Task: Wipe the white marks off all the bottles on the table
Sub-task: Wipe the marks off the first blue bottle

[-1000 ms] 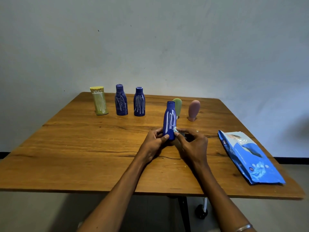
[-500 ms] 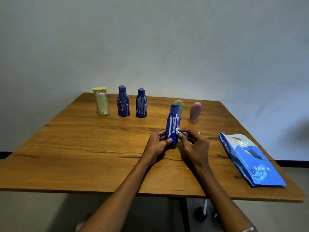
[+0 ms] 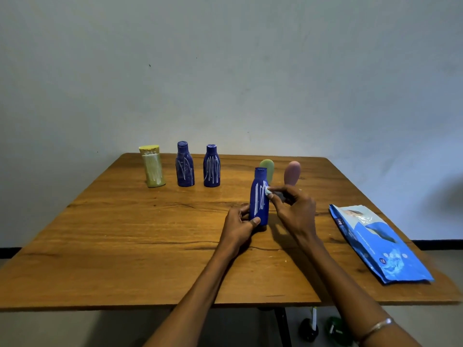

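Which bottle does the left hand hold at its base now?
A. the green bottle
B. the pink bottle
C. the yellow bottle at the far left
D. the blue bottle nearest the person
D: the left hand grips the base of the nearest blue bottle, while the right hand presses a small wipe against its white marks.

No readable text anywhere. Only printing is on the blue wipes pack [image 3: 378, 244], lying near the right edge of the table [image 3: 125, 234] — a small white logo strip at its far end and a round emblem with a row of white dots toward its near end, all too small and blurred to make out. The bottles along the far edge carry white scribbles, not lettering — no labels, brands or numbers legible on any of them.
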A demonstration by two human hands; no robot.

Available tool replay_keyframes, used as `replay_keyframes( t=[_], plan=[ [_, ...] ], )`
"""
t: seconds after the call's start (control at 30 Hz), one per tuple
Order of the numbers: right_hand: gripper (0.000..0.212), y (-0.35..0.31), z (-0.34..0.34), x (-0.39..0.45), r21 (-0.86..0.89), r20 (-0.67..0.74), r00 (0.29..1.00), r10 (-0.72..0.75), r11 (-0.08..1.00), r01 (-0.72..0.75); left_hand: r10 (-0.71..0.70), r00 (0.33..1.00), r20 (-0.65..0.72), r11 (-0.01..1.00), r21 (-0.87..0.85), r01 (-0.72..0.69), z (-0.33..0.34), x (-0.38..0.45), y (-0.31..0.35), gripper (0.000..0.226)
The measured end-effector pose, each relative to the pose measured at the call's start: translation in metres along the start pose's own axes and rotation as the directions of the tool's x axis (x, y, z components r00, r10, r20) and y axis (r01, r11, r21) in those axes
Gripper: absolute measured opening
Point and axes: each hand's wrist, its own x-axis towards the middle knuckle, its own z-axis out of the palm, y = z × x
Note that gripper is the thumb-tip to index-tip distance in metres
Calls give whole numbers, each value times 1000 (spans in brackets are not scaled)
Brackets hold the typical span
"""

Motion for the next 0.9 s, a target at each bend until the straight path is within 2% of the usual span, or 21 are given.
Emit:
replay_keyframes(
  t=[0.23, 0.3, 0.4, 0.5, 0.57, 0.73, 0.8, 0.9],
  plan=[
    [23, 0, 4, 27, -89, -27, 991, -131, 988, 128, -2, 1000, -12, 1000, -3, 1, 1, 4, -6, 43],
    [23, 6, 3, 18, -135, 33, 988, -150, 979, 153, -28, 1000, -14, 999, -28, 28, 1, 5, -7, 45],
    [21, 12, -2, 5, -216, 198, 974, -107, 965, 150, -43, 999, -18, 998, -52, 42, 0, 8, -8, 45],
    [22, 9, -8, 7, -296, 259, 960, -102, 938, 179, -28, 999, -31, 999, -17, 27, 2, 8, -9, 42],
    [22, 4, -8, 18, -319, 238, 966, -105, 931, 180, -12, 1000, -28, 1000, 4, 13, 3, 7, -9, 42],
    [22, -17, -1, 48, -344, 59, 984, -168, 922, 178, 51, 997, -60, 992, 117, -44, 3, 2, -5, 43],
    [24, -20, 3, 47, -338, 72, 983, -167, 923, 182, 58, 996, -73, 991, 126, -48, 3, 1, -4, 41],
    [27, -14, 7, 32, -354, 167, 976, -142, 915, 194, 37, 997, -73, 994, 104, -29, 3, 3, -5, 38]
  ],
)
